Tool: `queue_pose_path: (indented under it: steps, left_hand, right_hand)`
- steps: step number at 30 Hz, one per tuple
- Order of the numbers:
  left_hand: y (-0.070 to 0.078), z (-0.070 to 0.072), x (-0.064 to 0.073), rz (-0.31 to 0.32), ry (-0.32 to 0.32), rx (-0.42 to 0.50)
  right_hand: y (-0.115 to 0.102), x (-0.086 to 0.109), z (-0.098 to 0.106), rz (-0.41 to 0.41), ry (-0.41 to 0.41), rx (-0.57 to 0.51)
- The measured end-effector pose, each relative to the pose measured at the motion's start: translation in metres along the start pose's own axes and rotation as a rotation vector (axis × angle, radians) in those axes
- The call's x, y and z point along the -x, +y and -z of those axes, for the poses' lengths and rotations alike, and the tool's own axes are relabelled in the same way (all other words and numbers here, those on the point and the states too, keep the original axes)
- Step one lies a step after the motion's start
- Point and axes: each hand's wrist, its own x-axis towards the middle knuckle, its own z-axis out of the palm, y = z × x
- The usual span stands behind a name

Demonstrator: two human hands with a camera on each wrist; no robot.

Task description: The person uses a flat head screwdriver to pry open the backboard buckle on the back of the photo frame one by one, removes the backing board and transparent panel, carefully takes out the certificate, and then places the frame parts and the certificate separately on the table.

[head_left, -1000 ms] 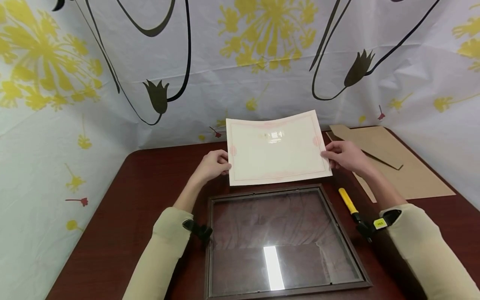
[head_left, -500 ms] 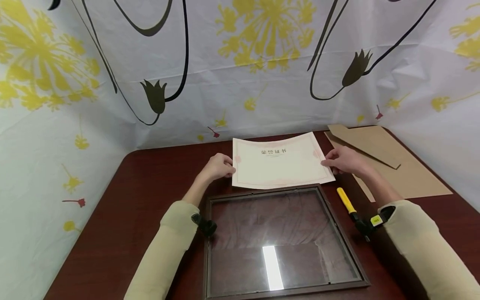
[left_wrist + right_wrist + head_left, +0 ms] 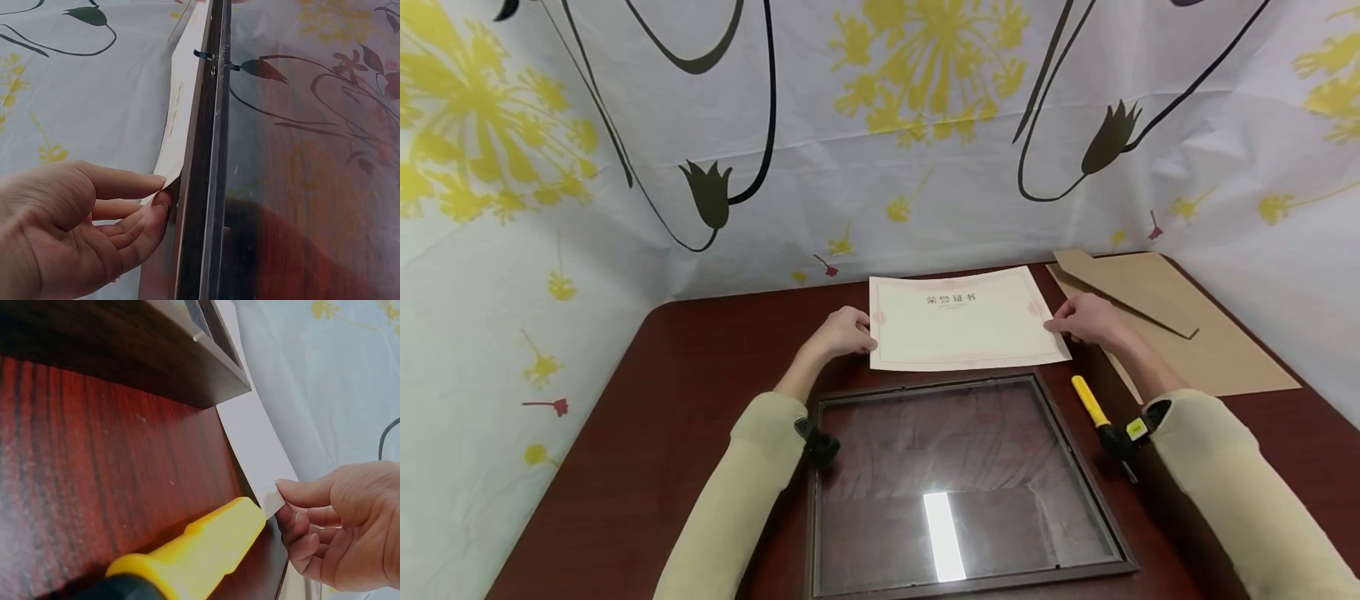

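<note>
A cream paper certificate (image 3: pixel 958 329) with a pale pink border and printed characters lies behind the picture frame (image 3: pixel 970 483), held at both side edges. My left hand (image 3: pixel 842 332) pinches its left edge between thumb and fingers; the left wrist view shows the hand (image 3: pixel 94 225) at the paper's near corner. On the other side my right hand (image 3: pixel 1086 319) pinches the right edge, and in the right wrist view that hand (image 3: pixel 350 525) grips the corner. The dark frame lies with its glass pane facing up, just in front of the paper.
A screwdriver with a yellow handle (image 3: pixel 1090 400) lies right of the frame, under the right wrist. Brown backing board (image 3: pixel 1225 333) with a folded-out flap (image 3: pixel 1131 292) lies at the table's right back. A patterned white sheet (image 3: pixel 850 125) stands behind the dark red table (image 3: pixel 625 433).
Both hands have lowered the certificate from a raised, tilted position down behind the frame, and it has shifted slightly right. The frame and screwdriver have stayed in place.
</note>
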Motion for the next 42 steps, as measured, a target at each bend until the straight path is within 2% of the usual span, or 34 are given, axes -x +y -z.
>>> queue_pose_path:
  steps: [8, 19, 25, 29, 36, 42]
  left_hand:
    - [0.001, -0.004, -0.002, 0.029, 0.005, 0.028]
    - [-0.002, -0.004, -0.002, 0.019, 0.028, 0.070]
    - [-0.005, -0.001, 0.003, 0.009, 0.006, 0.131]
    - [-0.007, 0.003, 0.008, -0.009, 0.004, 0.152]
    - [-0.010, 0.010, 0.024, -0.047, 0.033, 0.123]
    - [-0.014, 0.012, 0.041, -0.086, 0.072, 0.081]
  right_hand:
    - [0.005, -0.005, 0.000, -0.031, 0.023, -0.018]
    - [0.000, 0.000, 0.000, -0.026, 0.062, -0.039]
    - [0.002, 0.002, -0.001, -0.014, 0.075, -0.060]
    - [0.003, 0.005, -0.001, 0.011, 0.079, -0.073]
    - [0.001, 0.015, 0.001, 0.055, 0.094, -0.055]
    - [-0.009, 0.029, 0.003, 0.144, 0.051, -0.037]
